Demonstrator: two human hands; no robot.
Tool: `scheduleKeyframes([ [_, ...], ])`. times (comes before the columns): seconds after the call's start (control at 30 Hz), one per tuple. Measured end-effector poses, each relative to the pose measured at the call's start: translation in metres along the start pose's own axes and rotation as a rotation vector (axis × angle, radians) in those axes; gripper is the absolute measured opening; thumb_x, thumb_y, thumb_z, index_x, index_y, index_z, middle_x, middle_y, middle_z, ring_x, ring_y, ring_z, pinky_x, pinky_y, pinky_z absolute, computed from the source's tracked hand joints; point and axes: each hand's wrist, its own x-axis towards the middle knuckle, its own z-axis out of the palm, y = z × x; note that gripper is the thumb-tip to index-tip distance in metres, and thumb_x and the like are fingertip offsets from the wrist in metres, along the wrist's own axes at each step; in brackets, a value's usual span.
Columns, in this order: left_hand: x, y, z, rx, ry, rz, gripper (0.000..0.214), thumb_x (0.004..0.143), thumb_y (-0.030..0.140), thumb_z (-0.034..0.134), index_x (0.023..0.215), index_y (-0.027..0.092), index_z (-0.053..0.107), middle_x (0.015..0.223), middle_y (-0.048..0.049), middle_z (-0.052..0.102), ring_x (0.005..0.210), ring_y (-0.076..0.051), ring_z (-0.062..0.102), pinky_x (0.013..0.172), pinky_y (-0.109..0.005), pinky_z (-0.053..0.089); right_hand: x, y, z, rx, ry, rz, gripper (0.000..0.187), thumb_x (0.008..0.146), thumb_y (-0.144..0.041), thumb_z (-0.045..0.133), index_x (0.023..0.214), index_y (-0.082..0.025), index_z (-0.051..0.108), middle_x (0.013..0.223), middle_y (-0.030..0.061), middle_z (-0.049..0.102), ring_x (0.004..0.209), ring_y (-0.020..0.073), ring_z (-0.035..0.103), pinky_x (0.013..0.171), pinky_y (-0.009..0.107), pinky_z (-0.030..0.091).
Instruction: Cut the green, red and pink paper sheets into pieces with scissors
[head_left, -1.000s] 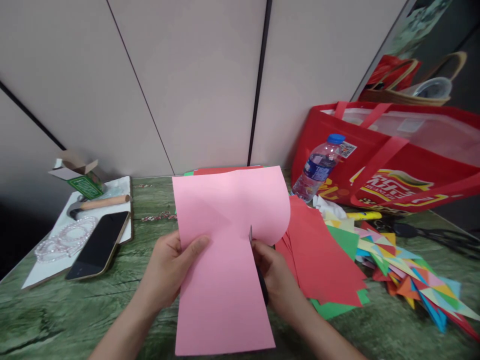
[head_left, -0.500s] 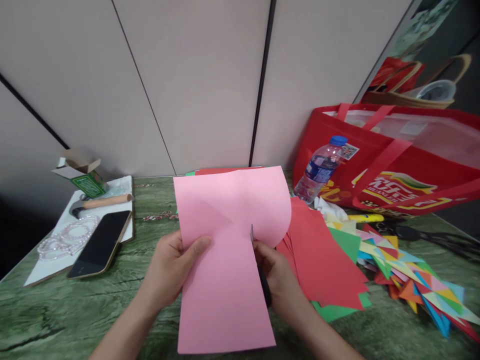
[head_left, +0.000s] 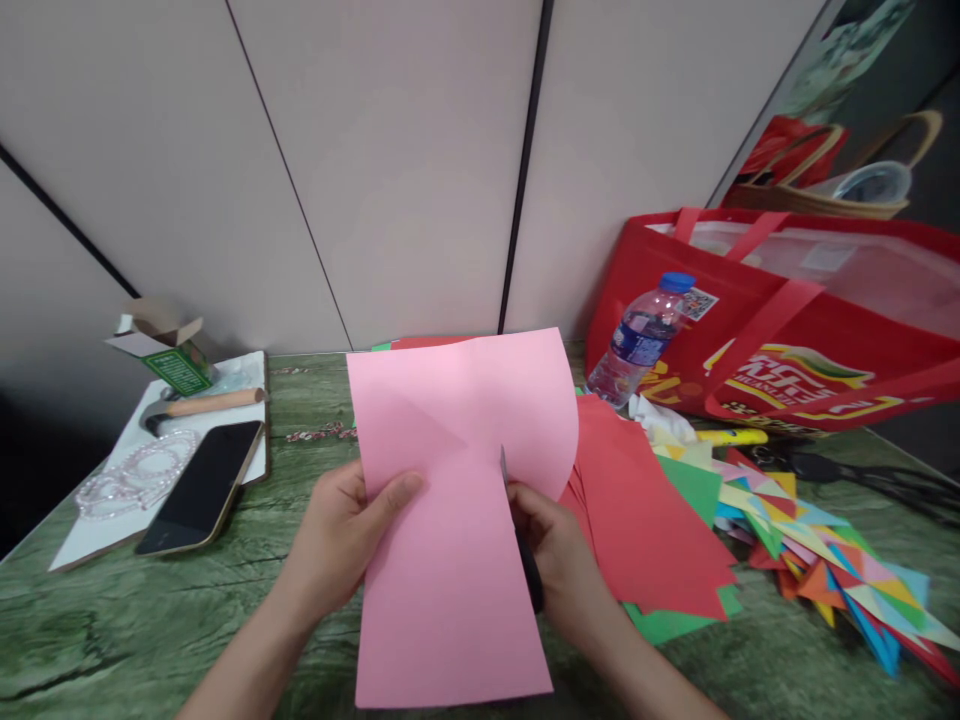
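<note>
A large sheet of pink paper is held up in front of me, above the table. My left hand grips its left edge, thumb on top and the other fingers behind. Black-handled scissors are in my right hand, their blade tip showing at the cut in the paper. The cut runs up from the bottom right, and the strip on that side curls away at the upper right. Most of the blades and some fingers are hidden by the sheet.
Red paper sheets and colourful folded paper pieces lie on the right. A water bottle leans by a red bag. At left are a phone, a hammer, clear beads and a green box.
The curled upper right part of the pink paper has shifted slightly left. Both hands and the scissors stay in nearly the same place.
</note>
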Motion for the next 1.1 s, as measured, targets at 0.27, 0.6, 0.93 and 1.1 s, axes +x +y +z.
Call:
scheduleKeyframes([
  [0.27,-0.0004,0.0006,0.0002,-0.005,-0.001,-0.001,0.027,0.068,0.041,0.064,0.063,0.016,0.060,0.059,-0.0008,0.062,0.048,-0.012,0.052,0.040,-0.020,0.040,0.0024,0.0045,-0.0027,0.050,-0.003,0.052,0.005,0.059,-0.024,0.066,0.060,-0.020,0.063,0.056,-0.0014,0.060,0.053,0.0150,0.051,0.048,0.026,0.037],
  [0.6,0.0000,0.0010,0.0001,-0.028,-0.007,-0.004,0.026,0.068,0.041,0.064,0.063,0.015,0.061,0.059,-0.0013,0.063,0.046,-0.013,0.054,0.039,-0.021,0.040,0.0007,0.0052,-0.0028,0.086,-0.016,0.053,0.006,0.060,-0.025,0.065,0.061,-0.019,0.062,0.056,-0.0033,0.058,0.052,0.0133,0.050,0.049,0.025,0.037],
  [0.93,0.0001,0.0028,0.0015,-0.067,-0.015,-0.030,0.026,0.067,0.041,0.064,0.064,0.015,0.061,0.059,-0.0019,0.064,0.047,-0.014,0.055,0.039,-0.022,0.042,0.0032,0.0074,-0.0039,0.093,-0.008,0.110,0.011,0.060,-0.028,0.065,0.066,-0.019,0.064,0.063,-0.0018,0.063,0.056,0.0149,0.054,0.050,0.025,0.040],
  [1.1,-0.0013,0.0028,0.0012,-0.080,-0.016,-0.029,0.025,0.067,0.040,0.065,0.065,0.016,0.061,0.060,-0.0021,0.064,0.047,-0.013,0.055,0.039,-0.022,0.042,0.0026,0.0084,-0.0044,0.060,-0.039,0.084,0.015,0.063,-0.027,0.064,0.076,-0.020,0.066,0.069,-0.0001,0.065,0.062,0.0172,0.058,0.053,0.027,0.043],
])
